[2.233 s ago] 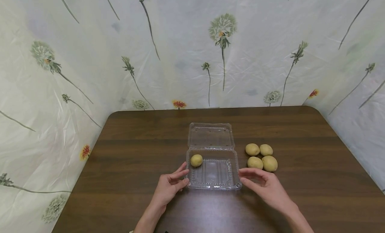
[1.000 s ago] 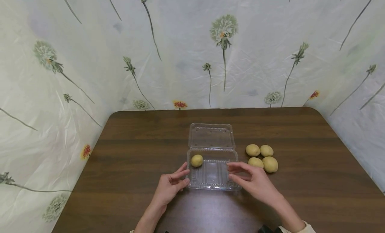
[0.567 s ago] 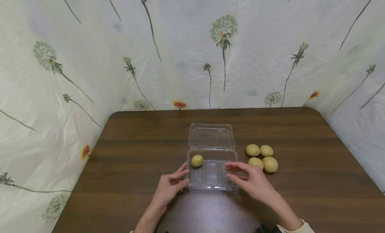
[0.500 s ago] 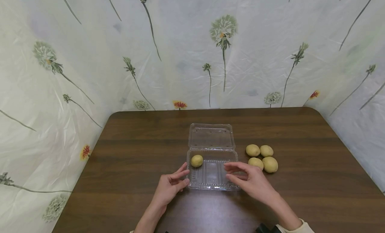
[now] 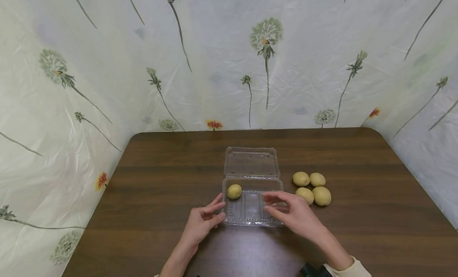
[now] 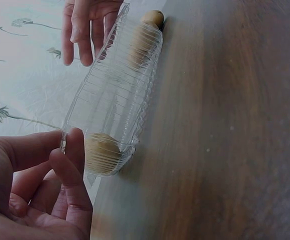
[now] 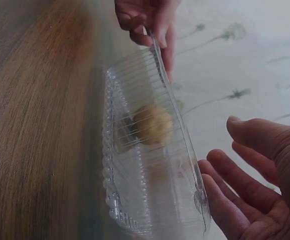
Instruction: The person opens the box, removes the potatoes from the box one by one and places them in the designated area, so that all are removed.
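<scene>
A clear plastic clamshell container point(image 5: 254, 221) lies on the table, its lid point(image 5: 250, 162) folded back flat behind the tray. One yellow potato point(image 5: 234, 191) sits in the tray's back left corner. My left hand point(image 5: 201, 222) pinches the left rim between thumb and fingers; the left wrist view shows this grip point(image 6: 65, 142) close up. Over the right part of the tray hovers my right hand point(image 5: 298, 214), thumb and fingers spread apart with nothing between them. In the right wrist view its relaxed fingers point(image 7: 230, 175) are beside the container's rim point(image 7: 182, 125).
Several more potatoes point(image 5: 322, 196) lie clustered on the dark wooden table point(image 5: 171, 177), right of the container. A curtain point(image 5: 214, 70) with a dandelion print hangs behind the table and along its sides. A dark object point(image 5: 313, 270) shows by the right sleeve.
My right hand has moved left from the container's right edge to above the tray, its fingers still apart. My left hand, the container and the potatoes stay where they were.
</scene>
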Available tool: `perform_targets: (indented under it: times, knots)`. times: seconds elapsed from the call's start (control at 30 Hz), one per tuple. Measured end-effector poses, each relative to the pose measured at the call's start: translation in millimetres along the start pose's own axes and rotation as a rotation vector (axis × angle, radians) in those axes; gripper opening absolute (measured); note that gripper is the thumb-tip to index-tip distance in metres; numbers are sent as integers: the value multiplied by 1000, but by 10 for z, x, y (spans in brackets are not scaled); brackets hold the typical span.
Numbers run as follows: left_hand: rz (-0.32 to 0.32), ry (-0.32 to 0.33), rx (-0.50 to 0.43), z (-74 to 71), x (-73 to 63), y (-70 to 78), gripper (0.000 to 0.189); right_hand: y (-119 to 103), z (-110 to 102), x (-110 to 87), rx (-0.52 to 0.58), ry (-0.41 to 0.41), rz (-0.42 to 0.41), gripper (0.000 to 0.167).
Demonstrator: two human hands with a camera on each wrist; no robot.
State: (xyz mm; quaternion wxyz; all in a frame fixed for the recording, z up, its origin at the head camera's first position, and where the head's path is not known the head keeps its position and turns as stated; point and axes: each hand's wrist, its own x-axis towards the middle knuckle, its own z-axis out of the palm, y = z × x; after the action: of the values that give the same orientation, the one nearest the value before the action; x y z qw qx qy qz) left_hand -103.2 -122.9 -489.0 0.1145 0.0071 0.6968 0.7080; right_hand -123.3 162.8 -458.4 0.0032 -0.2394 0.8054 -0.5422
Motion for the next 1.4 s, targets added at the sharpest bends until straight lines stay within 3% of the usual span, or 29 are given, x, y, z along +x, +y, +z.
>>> perform_targets:
  times: [0.87,1.4]
  knots:
    - [-3,5,-4,6,-16,3,36,69,136,101,1,-79,-4,30]
    - [-6,7,-6,11,-18,17,36,83,172,160,-59,-104,-11,34]
